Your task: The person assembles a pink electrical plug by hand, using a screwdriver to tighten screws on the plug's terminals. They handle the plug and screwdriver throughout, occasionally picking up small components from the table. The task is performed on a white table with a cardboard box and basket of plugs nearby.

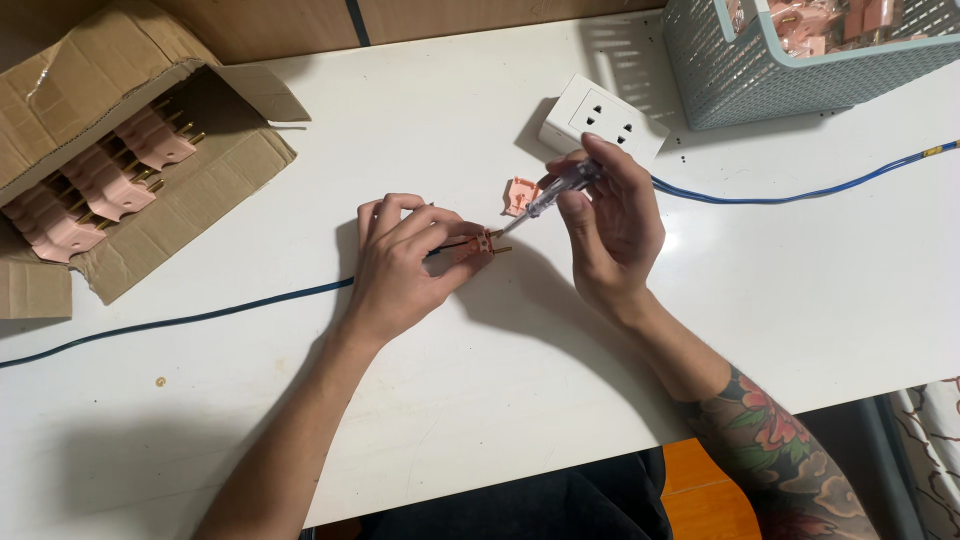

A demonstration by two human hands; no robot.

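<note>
Head view: your left hand point(405, 255) pinches a pink plug point(482, 243); your right hand point(610, 215) grips the screwdriver point(548, 195), tip on it. Turn gently next, I think.

Bright overhead light, soft shadows under arms, mild glare on table point(480, 400), sharp focus.

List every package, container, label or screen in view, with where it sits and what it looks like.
Cardboard box: far left of the table, brown, flaps open, holding rows of pink plug parts with brass pins.
Plastic basket: top right corner, pale blue-grey lattice walls, pink parts inside.
No screens, and no labels or signs that can be made out.
</note>
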